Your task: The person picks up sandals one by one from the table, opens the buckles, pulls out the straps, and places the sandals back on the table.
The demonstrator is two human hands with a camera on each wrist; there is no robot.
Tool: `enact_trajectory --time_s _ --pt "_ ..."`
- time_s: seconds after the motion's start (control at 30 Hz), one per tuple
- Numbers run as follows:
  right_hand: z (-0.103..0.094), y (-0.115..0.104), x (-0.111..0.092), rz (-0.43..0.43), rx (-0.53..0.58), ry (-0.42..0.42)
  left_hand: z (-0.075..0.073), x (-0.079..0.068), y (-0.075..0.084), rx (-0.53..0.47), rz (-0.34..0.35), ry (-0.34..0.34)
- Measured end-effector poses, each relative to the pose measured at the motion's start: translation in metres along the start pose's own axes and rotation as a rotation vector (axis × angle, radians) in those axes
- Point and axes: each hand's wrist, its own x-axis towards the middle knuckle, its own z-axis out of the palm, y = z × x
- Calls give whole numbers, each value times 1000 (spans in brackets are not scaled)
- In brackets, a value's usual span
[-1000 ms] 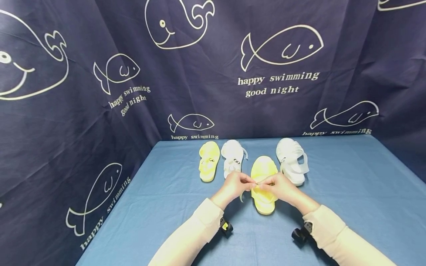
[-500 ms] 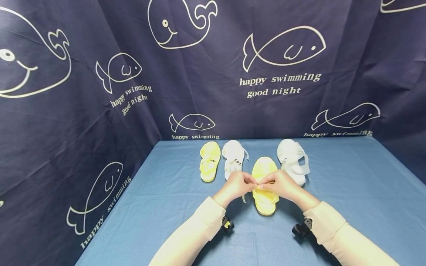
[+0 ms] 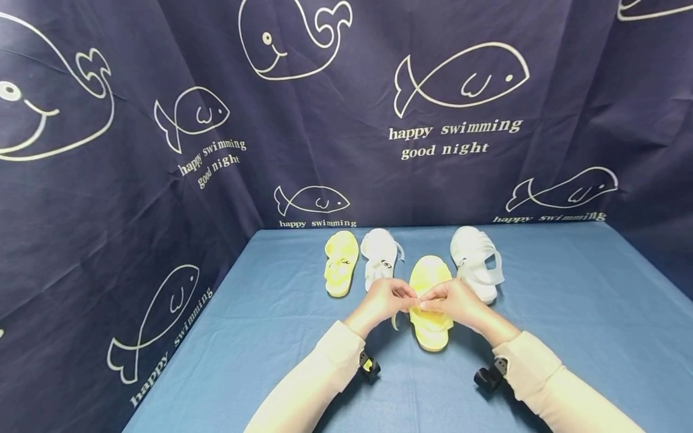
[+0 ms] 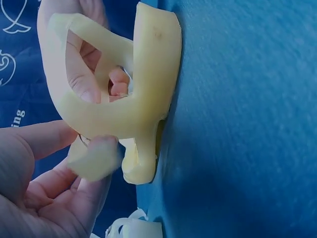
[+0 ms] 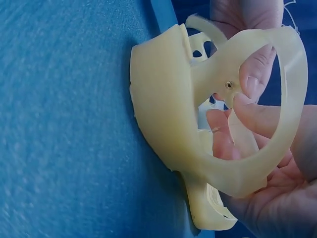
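A yellow jelly sandal (image 3: 429, 270) lies flat on the blue cloth, toe pointing away, with both hands meeting over its ankle strap. The left hand (image 3: 383, 302) comes from the left side and pinches a strap end (image 4: 96, 159) between thumb and fingers. From the right, the right hand (image 3: 459, 302) pinches the strap too; its thumb and forefinger meet the left fingertips in the head view. In the right wrist view a small metal-rimmed fastener (image 5: 229, 85) shows on the strap beside the thumbs. Fingers partly cover the strap's joining point.
Left of the hands stand another yellow sandal (image 3: 341, 264) and a white sandal (image 3: 378, 246). A second white sandal (image 3: 472, 246) sits close by on the right. Dark blue printed curtain (image 3: 346, 150) hangs behind and to the left of the cloth-covered table (image 3: 568, 313).
Both hands keep their place over the yellow sandal's strap; the fingertips shift only slightly. The sandals stay where they are.
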Motion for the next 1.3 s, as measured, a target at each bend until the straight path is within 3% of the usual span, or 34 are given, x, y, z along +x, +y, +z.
enact_trajectory --time_s 0.4,1.03,1.17,1.3 --pt "-1 -5 -1 40 -27 9 1 -2 -1 -125 -24 35" --pt "-3 -1 -6 102 -27 31 3 -5 -8 -165 -74 67" --pt "-6 -1 -8 75 -67 30 5 -4 -6 -152 -61 68" --pt "-11 -6 -6 -56 -181 54 6 -3 -5 -138 -53 63"
